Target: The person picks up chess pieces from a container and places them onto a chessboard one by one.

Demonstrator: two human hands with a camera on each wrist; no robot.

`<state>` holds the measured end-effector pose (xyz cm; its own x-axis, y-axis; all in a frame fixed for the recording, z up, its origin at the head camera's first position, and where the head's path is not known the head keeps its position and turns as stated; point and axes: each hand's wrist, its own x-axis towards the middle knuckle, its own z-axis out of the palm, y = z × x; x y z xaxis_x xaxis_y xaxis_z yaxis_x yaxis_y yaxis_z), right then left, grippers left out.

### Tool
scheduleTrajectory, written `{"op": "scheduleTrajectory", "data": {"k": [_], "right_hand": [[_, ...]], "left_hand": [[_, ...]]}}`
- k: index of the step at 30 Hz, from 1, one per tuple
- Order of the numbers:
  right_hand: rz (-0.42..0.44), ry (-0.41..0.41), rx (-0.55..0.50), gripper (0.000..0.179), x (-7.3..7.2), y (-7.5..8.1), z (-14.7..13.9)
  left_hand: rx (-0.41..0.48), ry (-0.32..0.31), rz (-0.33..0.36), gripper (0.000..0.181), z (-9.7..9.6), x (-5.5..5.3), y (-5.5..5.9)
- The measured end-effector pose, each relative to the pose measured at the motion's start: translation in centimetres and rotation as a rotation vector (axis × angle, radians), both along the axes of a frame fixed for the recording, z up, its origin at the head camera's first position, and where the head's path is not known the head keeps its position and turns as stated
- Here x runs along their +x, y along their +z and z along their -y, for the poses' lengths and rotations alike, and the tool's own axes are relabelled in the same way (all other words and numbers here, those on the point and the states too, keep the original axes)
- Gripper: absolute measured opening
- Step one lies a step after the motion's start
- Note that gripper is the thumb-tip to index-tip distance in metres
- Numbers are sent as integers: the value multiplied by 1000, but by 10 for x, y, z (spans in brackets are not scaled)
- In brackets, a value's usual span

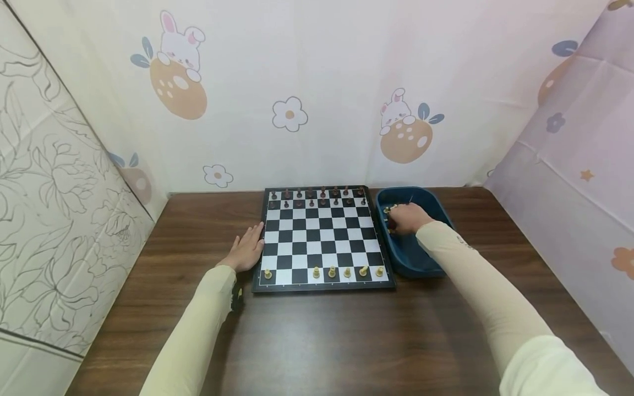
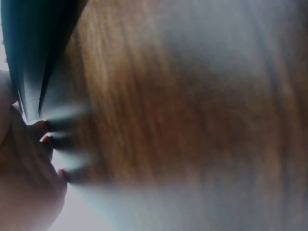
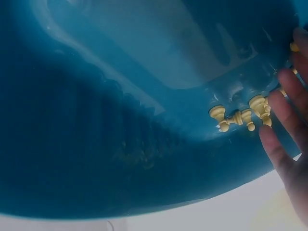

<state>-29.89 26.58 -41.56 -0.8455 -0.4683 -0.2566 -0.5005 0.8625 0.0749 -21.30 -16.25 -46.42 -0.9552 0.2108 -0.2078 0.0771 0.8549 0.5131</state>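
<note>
A black-and-white chessboard (image 1: 322,239) lies on the table. Dark red chess pieces (image 1: 323,193) fill its two far rows, and several cream pieces (image 1: 332,271) stand in the nearest row, with a gap right of the leftmost one. My left hand (image 1: 245,250) rests flat, its fingertips at the board's left edge. To the right of the board, my right hand (image 1: 410,218) reaches into a blue bin (image 1: 418,270). In the right wrist view its fingers (image 3: 284,113) are spread beside loose cream chess pieces (image 3: 217,112); no piece is visibly gripped.
The brown wooden table (image 1: 297,335) extends in front of the board and to both sides. Behind it hangs a pale patterned curtain (image 1: 337,66), and further patterned panels stand at left and right. The bin almost touches the board's right side.
</note>
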Motion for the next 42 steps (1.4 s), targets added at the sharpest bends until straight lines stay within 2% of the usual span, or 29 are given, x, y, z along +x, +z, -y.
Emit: {"op": "scheduleTrajectory", "data": {"k": [6,15,27,34,42], "right_hand": [[43,-16,-18,11,2,-2,4],[52,-18,-39,6,-1,-5,3],[127,-61,23,9,-1,-4,2],[154,-69,-5,4,-1,2,-2],[125,-38,-75,5,-3,15,-8]], "left_hand": [[4,2,9,57,0,4,-3],[9,7,12,57,-1,4,-5],[18,6,2,57,-4,5,-5],[13,7,4,57,-3,4,-1],[0,12,0,57,-1,0,3]]}}
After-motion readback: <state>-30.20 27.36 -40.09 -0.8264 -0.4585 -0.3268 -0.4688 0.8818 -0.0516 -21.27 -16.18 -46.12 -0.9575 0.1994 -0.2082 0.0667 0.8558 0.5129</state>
